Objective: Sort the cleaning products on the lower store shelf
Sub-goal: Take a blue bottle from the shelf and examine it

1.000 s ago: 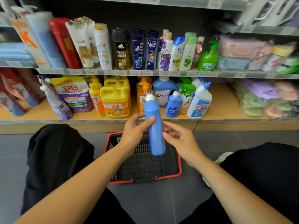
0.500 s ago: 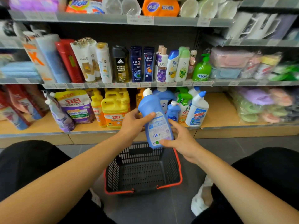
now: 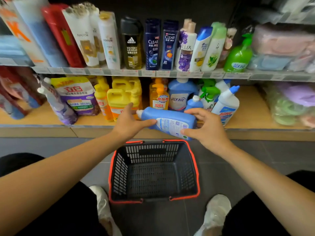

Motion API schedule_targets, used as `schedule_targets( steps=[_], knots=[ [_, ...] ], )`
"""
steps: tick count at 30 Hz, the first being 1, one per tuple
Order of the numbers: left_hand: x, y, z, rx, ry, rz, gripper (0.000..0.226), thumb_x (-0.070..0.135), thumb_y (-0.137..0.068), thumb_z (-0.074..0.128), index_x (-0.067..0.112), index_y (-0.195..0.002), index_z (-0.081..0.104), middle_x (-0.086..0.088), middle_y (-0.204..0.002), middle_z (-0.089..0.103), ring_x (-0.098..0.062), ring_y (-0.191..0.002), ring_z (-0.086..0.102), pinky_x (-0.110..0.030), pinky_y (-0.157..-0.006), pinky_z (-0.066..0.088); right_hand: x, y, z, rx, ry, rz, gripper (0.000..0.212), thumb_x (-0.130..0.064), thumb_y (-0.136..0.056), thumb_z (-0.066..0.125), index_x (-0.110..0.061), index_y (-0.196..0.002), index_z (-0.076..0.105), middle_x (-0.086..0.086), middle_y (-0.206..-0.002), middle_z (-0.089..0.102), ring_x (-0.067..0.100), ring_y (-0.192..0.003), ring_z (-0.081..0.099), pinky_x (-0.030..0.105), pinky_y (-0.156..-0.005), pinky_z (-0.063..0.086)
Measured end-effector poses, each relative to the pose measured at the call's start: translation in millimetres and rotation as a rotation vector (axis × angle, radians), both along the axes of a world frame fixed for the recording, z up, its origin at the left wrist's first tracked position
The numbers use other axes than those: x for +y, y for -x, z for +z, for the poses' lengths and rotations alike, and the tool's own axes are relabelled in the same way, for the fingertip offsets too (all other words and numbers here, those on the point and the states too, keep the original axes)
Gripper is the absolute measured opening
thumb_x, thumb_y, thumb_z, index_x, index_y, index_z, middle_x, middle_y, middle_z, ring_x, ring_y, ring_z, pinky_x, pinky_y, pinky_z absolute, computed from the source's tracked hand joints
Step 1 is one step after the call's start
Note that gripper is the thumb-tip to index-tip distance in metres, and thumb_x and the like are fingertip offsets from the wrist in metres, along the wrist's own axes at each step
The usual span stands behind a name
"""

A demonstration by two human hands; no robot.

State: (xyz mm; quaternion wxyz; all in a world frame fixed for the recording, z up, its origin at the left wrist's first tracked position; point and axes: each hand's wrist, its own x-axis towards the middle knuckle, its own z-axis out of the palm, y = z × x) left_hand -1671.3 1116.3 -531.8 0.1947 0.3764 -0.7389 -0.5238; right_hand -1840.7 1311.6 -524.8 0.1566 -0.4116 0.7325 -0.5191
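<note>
Right hand (image 3: 206,128): fingers curled over the base end of the blue bottle (image 3: 168,120), thumb pressed up against its label from below. Left hand (image 3: 129,123): thumb laid along the neck end and forefinger raised; the other fingers are hidden behind the bottle, so the grip on that side is only partly read. The bottle is held on its side, white cap to the left, in the air just in front of the lower shelf (image 3: 252,114) and above the far rim of the basket (image 3: 119,167), which stands on the floor between the shoes. Behind the bottle the shelf is already loosely grouped: yellow jugs (image 3: 122,99) together left of centre, an orange pump bottle (image 3: 159,99) beside them, then a large blue bottle (image 3: 180,94), a small blue bottle (image 3: 194,103), a green sprayer (image 3: 208,91) and a white bottle with a blue cap (image 3: 226,103). A refill pouch (image 3: 76,96) leans at the left. The sorting is judged part done — the held bottle has not yet been set down, and a place among the blue bottles seems likely. The leaning pouch and the crowded right-hand cluster probably remain to be straightened.
</note>
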Motion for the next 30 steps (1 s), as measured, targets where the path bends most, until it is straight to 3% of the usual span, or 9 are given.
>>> schedule_targets(
  steps=[4,6,9,13,15,19,24,27,30],
  knots=[
    [-7,4,-17,-0.071,0.348,-0.328,0.088,0.030,-0.070,0.091,0.014,-0.146,0.051,-0.002,-0.140,0.059,-0.014,-0.128,0.054,-0.025,-0.105,0.041,-12,12,-6,0.034,-0.046,0.049,0.055,-0.009,-0.064,0.092,-0.041,-0.101,0.067,-0.025,-0.102,0.071,0.005,-0.101,0.068,0.026,-0.088,0.054],
    [-1,9,-28,-0.041,0.302,-0.498,0.082,0.025,-0.073,0.090,0.013,-0.145,0.052,-0.004,-0.136,0.063,-0.014,-0.126,0.058,-0.030,-0.109,0.043,-15,13,-14,0.006,-0.052,0.064,0.053,-0.015,-0.062,0.091,-0.038,-0.104,0.068,-0.031,-0.100,0.070,-0.003,-0.100,0.067,0.016,-0.084,0.051],
    [10,20,-46,-0.013,0.221,-0.637,0.070,0.021,-0.079,0.085,0.012,-0.142,0.054,0.004,-0.127,0.066,-0.009,-0.112,0.065,-0.027,-0.096,0.052,-19,13,-27,-0.101,-0.018,0.057,0.049,-0.019,-0.062,0.088,-0.038,-0.103,0.070,-0.027,-0.099,0.073,-0.003,-0.097,0.069,0.013,-0.076,0.052],
    [13,23,-60,-0.012,0.182,-0.612,0.049,0.030,-0.081,0.082,0.022,-0.123,0.058,0.018,-0.106,0.067,-0.006,-0.090,0.064,-0.029,-0.079,0.055,-22,12,-37,-0.236,0.049,0.026,0.050,-0.027,-0.060,0.091,-0.033,-0.105,0.070,-0.015,-0.108,0.075,0.004,-0.102,0.070,0.020,-0.080,0.055],
    [16,22,-66,0.000,0.127,-0.592,0.050,0.036,-0.079,0.079,0.016,-0.119,0.059,0.012,-0.105,0.069,-0.012,-0.090,0.065,-0.035,-0.080,0.056,-22,13,-42,-0.279,0.084,0.013,0.052,-0.033,-0.060,0.091,-0.032,-0.107,0.069,-0.008,-0.114,0.074,0.009,-0.109,0.069,0.024,-0.088,0.055],
    [22,24,-77,0.053,-0.029,-0.520,0.039,0.017,-0.084,0.077,0.007,-0.117,0.059,-0.006,-0.109,0.072,-0.029,-0.094,0.068,-0.044,-0.086,0.056,-17,22,-56,-0.424,0.060,-0.004,0.068,-0.026,-0.056,0.095,-0.028,-0.117,0.064,0.001,-0.125,0.069,0.014,-0.116,0.066,0.029,-0.090,0.057],
    [15,33,-72,0.145,-0.273,-0.324,0.016,0.000,-0.100,0.055,0.015,-0.103,0.055,-0.004,-0.076,0.074,-0.015,-0.074,0.072,-0.029,-0.071,0.061,-15,21,-75,-0.567,-0.042,-0.009,0.064,-0.006,-0.049,0.094,-0.015,-0.107,0.068,0.005,-0.101,0.077,0.014,-0.086,0.072,0.029,-0.073,0.057],
    [15,36,-67,0.147,-0.345,-0.415,0.024,0.006,-0.102,0.054,0.021,-0.118,0.063,-0.018,-0.099,0.074,-0.021,-0.095,0.072,-0.036,-0.085,0.062,-15,10,-86,-0.453,-0.128,-0.015,0.060,-0.005,-0.053,0.097,-0.021,-0.104,0.070,0.003,-0.102,0.077,0.015,-0.091,0.073,0.031,-0.077,0.060],
    [18,39,-63,0.157,-0.362,-0.501,0.027,0.016,-0.096,0.062,0.021,-0.123,0.065,-0.001,-0.111,0.074,-0.010,-0.102,0.068,-0.027,-0.087,0.059,-16,9,-83,-0.332,-0.151,0.010,0.063,-0.013,-0.053,0.099,-0.024,-0.107,0.068,-0.004,-0.103,0.075,0.011,-0.095,0.072,0.026,-0.077,0.059]
  ],
)
